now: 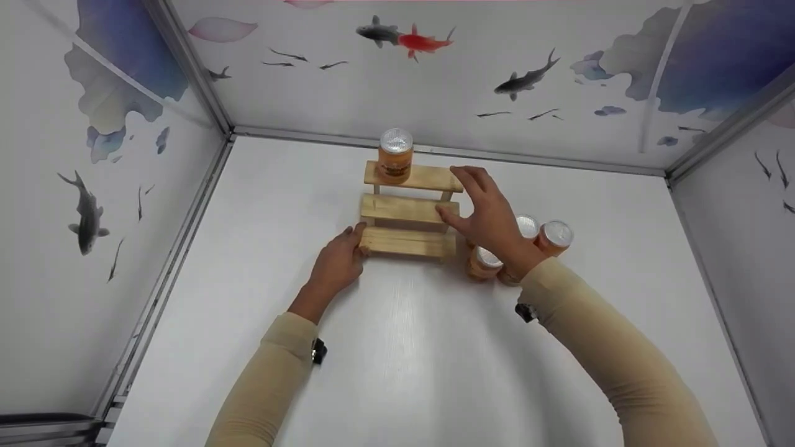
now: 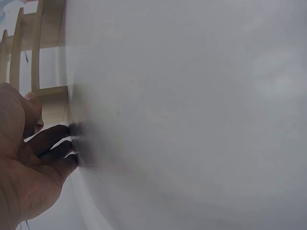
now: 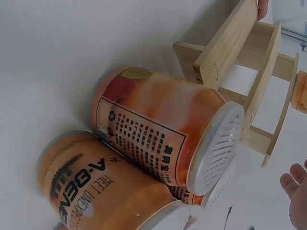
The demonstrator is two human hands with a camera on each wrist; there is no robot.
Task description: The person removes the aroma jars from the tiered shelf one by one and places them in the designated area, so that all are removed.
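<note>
A three-tier wooden step rack (image 1: 410,242) stands on the white table, with one orange jar (image 1: 395,162) upright on the left part of its top tier. My left hand (image 1: 337,261) grips the left end of the lowest tier; in the left wrist view, the other fingers (image 2: 64,146) reach down by the table. At the rack's right end, my right hand (image 1: 494,220) is spread and holds nothing, its thumb by the middle tier and its fingertips by the top tier. Under its wrist, several orange jars (image 1: 484,266) with silvery lids are grouped, partly hidden by the arm.
In the right wrist view, printed labels show on the grouped jars (image 3: 158,129), which stand close beside the rack (image 3: 230,43). A back wall (image 1: 435,93) painted with fish rises behind the table (image 1: 397,360). Side walls border it left and right.
</note>
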